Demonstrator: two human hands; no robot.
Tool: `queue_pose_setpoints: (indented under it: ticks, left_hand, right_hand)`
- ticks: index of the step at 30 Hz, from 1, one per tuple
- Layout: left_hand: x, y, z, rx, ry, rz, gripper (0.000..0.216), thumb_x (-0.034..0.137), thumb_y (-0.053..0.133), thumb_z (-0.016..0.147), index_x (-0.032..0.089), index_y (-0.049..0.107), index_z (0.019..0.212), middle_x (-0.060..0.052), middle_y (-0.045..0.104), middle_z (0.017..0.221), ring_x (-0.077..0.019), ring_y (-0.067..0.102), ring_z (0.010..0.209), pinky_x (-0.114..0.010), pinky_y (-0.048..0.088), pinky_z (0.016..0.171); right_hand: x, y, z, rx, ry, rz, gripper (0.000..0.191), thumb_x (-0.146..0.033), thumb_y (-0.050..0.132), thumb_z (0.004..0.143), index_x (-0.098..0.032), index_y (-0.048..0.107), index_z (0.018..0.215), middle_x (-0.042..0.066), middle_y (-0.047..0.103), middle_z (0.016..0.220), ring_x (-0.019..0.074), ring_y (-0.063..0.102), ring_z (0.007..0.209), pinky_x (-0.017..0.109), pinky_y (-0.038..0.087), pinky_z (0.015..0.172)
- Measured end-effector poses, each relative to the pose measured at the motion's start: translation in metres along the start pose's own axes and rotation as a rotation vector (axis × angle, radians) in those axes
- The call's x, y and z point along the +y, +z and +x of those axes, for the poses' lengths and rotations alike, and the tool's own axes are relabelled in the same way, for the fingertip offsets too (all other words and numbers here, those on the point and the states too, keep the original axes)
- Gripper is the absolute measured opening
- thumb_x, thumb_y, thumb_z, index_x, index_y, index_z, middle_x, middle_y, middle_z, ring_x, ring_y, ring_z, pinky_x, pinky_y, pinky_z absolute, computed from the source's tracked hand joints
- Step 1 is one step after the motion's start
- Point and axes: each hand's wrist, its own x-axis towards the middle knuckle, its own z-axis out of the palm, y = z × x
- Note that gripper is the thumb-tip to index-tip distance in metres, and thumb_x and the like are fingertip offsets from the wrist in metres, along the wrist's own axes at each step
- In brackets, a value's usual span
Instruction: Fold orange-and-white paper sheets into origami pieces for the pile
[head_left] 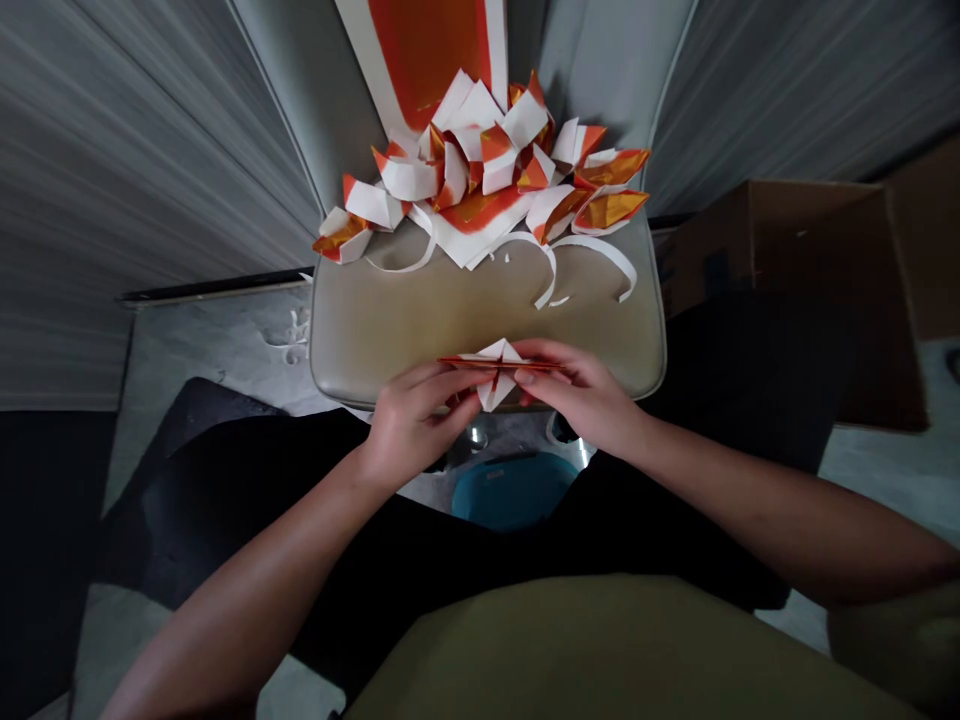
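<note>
Between my two hands is a folded paper piece (495, 390), white with red-orange edges, its folds meeting at the centre. My left hand (420, 405) pinches its left side, thumb below and fingers along the edge. On the other side my right hand (581, 385) grips the right part with thumb and fingers. The paper is held just over the front edge of a beige padded chair seat (390, 320). Farther back on the seat lies a pile of folded paper boats (409, 178) in white, orange and gold.
Flat orange-and-white paper sheets (480, 240) lie under the pile; a large sheet (431, 60) leans on the backrest. Curled paper strips (600, 245) lie on the seat. A cardboard box (825, 260) stands at right, a blue plastic object (514, 490) below the seat.
</note>
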Motion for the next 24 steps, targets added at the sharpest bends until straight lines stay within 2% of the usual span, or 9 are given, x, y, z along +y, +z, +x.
queue_pose_setpoints:
  ticks: [4, 8, 10, 15, 21, 24]
  left_hand:
    - [0.0004, 0.0019, 0.0008, -0.002, 0.002, -0.055, 0.015, 0.016, 0.068, 0.096, 0.020, 0.077, 0.106, -0.006, 0.081, 0.105, -0.0143, 0.077, 0.095, -0.022, 0.062, 0.081]
    - [-0.0009, 0.0037, -0.0017, 0.027, -0.033, -0.011, 0.021, 0.015, 0.068, 0.093, 0.019, 0.074, 0.112, -0.005, 0.080, 0.102, -0.0092, 0.073, 0.075, -0.019, 0.060, 0.072]
    - [-0.0018, 0.0047, -0.0030, 0.042, -0.039, 0.022, 0.024, 0.013, 0.068, 0.092, 0.019, 0.073, 0.114, -0.004, 0.080, 0.103, -0.0081, 0.071, 0.073, -0.020, 0.060, 0.075]
    - [-0.0040, 0.0070, -0.0033, 0.043, 0.008, 0.051, 0.020, 0.012, 0.066, 0.094, 0.021, 0.077, 0.109, -0.004, 0.081, 0.105, -0.0140, 0.076, 0.095, -0.024, 0.061, 0.085]
    - [-0.0084, 0.0058, -0.0051, 0.027, 0.072, 0.239, 0.020, 0.019, 0.062, 0.098, 0.020, 0.079, 0.108, -0.008, 0.080, 0.101, -0.0183, 0.076, 0.089, -0.030, 0.062, 0.078]
    - [-0.0088, 0.0044, -0.0058, 0.014, 0.127, 0.314, 0.021, 0.022, 0.060, 0.098, 0.019, 0.078, 0.109, -0.009, 0.080, 0.099, -0.0198, 0.076, 0.085, -0.032, 0.062, 0.075]
  right_hand:
    - [0.0001, 0.0003, 0.0001, 0.017, 0.015, 0.018, 0.032, -0.044, 0.076, 0.083, -0.025, 0.075, 0.109, 0.003, 0.078, 0.106, 0.0168, 0.070, 0.089, 0.030, 0.058, 0.072]
    - [-0.0020, 0.0007, 0.0002, 0.044, 0.030, 0.007, 0.031, -0.042, 0.076, 0.082, -0.025, 0.075, 0.107, 0.003, 0.077, 0.105, 0.0174, 0.070, 0.088, 0.032, 0.058, 0.071]
    - [-0.0032, 0.0012, 0.0003, 0.061, 0.032, 0.014, 0.030, -0.041, 0.076, 0.081, -0.025, 0.075, 0.106, 0.002, 0.077, 0.102, 0.0158, 0.069, 0.083, 0.031, 0.058, 0.069]
    - [-0.0031, 0.0025, 0.0011, 0.052, 0.032, 0.049, 0.031, -0.040, 0.079, 0.078, -0.024, 0.076, 0.104, 0.002, 0.077, 0.101, 0.0143, 0.067, 0.079, 0.030, 0.057, 0.068]
    - [-0.0022, 0.0013, 0.0017, 0.054, 0.017, 0.022, 0.030, -0.041, 0.079, 0.078, -0.024, 0.076, 0.103, 0.001, 0.077, 0.098, 0.0118, 0.063, 0.070, 0.029, 0.055, 0.067]
    - [-0.0009, 0.0010, 0.0017, 0.067, 0.032, 0.021, 0.033, -0.044, 0.080, 0.078, -0.025, 0.077, 0.104, 0.001, 0.077, 0.097, 0.0132, 0.064, 0.073, 0.030, 0.056, 0.068]
